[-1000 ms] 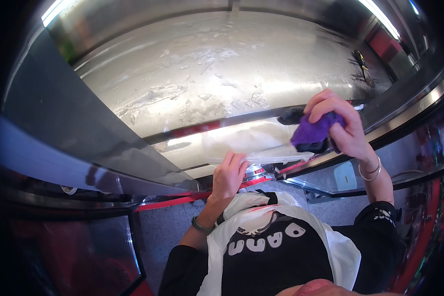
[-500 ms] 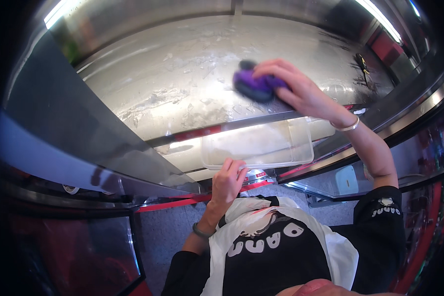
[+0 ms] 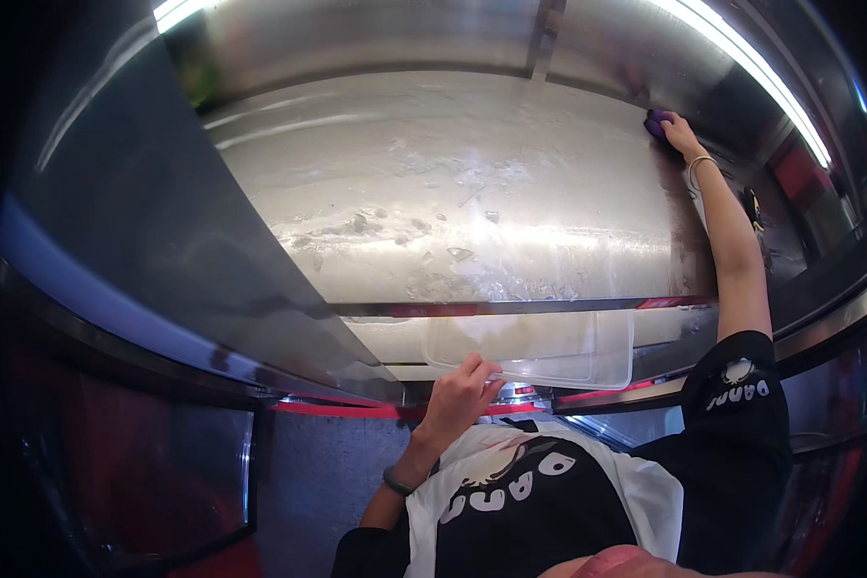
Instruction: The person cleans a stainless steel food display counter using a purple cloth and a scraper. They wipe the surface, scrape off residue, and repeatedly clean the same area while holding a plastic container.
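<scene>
Up at the far right corner of the steel griddle plate [image 3: 472, 207], the purple scrubbing pad [image 3: 657, 123] sits pressed under the right hand [image 3: 679, 135], whose fingers are curled over it, arm stretched full length across the plate. Greasy smears and wet streaks cover the plate's middle and near part. Against the plate's near edge, below its front lip, a clear plastic container [image 3: 549, 347] rests; the left hand [image 3: 460, 395] grips its near left rim with fingers closed around it. A dark band circles that wrist.
</scene>
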Tool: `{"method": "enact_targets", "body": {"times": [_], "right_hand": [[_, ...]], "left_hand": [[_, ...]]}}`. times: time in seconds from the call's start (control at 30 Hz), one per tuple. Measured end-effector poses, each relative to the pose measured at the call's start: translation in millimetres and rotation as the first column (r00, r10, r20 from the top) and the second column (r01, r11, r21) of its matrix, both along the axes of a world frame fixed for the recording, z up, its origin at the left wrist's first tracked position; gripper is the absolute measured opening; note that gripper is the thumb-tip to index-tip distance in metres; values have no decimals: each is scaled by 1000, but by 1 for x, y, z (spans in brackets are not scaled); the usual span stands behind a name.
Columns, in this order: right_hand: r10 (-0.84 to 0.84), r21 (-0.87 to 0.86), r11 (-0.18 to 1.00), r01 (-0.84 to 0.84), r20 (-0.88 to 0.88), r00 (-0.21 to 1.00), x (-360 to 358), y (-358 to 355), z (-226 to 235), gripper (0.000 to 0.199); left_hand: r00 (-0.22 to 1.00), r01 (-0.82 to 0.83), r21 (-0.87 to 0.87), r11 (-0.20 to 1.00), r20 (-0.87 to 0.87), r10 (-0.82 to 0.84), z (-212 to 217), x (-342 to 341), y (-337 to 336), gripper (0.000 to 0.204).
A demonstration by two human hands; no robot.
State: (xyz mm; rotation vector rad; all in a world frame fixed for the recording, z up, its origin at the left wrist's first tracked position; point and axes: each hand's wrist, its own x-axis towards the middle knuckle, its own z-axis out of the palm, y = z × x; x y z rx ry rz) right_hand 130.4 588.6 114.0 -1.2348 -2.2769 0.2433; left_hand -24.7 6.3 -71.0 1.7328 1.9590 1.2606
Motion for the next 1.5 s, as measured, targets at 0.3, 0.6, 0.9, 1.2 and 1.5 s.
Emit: {"method": "enact_targets", "body": {"times": [0.3,0.6,0.9,1.2,1.5], "right_hand": [[741,-151,660,-736,-31,671,-146,-185,25,35],[882,-214,431,-877,-105,459,-37,-385,29,32],[501,-244,775,-583,-324,802,-93,-278,55,31],[873,-137,484,-865,7,487,-185,-295,9,39],[910,-230,372,-899,-102,402,-68,-412,26,31]], "left_hand": [[999,-30,20,999,-20,30,-4,-1,-4,14],[1000,30,134,991,4,-31,-4,-12,-9,13],[997,64,130,989,-41,-59,-8,-17,-8,15],[998,51,63,997,-46,-48,-7,-15,-9,15],[999,13,145,989,-36,-8,-3,-16,-27,13]]}}
